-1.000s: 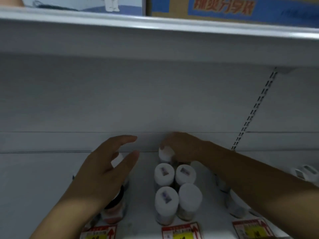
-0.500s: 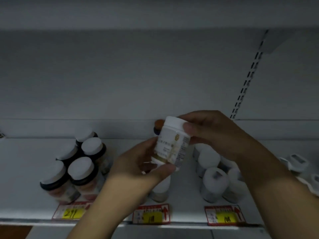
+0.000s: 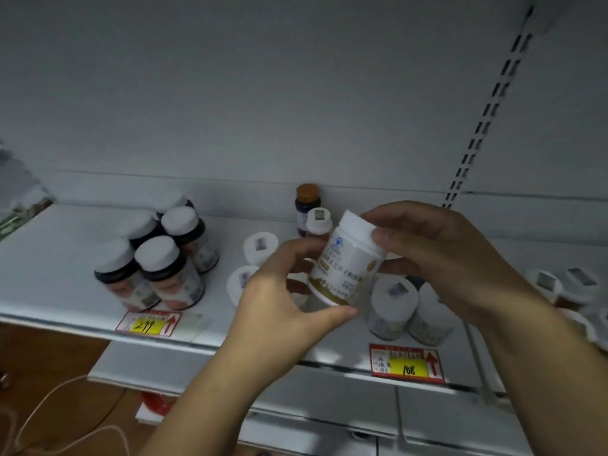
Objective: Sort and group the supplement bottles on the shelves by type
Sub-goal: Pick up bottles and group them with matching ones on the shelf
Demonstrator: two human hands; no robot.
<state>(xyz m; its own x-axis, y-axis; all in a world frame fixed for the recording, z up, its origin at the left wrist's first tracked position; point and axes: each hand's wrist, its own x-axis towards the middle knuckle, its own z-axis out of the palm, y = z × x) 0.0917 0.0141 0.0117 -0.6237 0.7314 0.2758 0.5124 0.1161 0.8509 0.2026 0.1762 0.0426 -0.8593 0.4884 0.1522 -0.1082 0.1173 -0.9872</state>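
Nearest the camera, both hands hold one white bottle [image 3: 349,262] in the air above the front of the shelf [image 3: 59,258]. The left hand [image 3: 286,304] grips its lower end, thumb curled under the base rim and fingers wrapped behind the body, while the right hand [image 3: 441,258] pinches the white cap, thumb across the front of the lid and fingers curled over the far side. The bottle is tilted: its long axis runs from lower left to upper right, cap end leaning up and away toward the back wall, base end down toward the viewer, and the printed label with its gold band faces the camera (the print is too small to read). Along the shelf's front edge sit two price tags, a yellow one marked 299 [image 3: 148,324] at the left and one marked 108 [image 3: 407,365] at the right. Just behind the 299 tag stands a cluster of dark bottles with white caps [image 3: 154,258], upright and packed close together. Below and behind the hands, white-capped bottles [image 3: 394,297] stand upright in rows, partly hidden by the hands. A few more white caps [image 3: 559,281] show at the far right. Farthest back, near the back wall, stands a small dark bottle with a brown cap [image 3: 307,199], with a white-capped one [image 3: 318,222] just in front of it.
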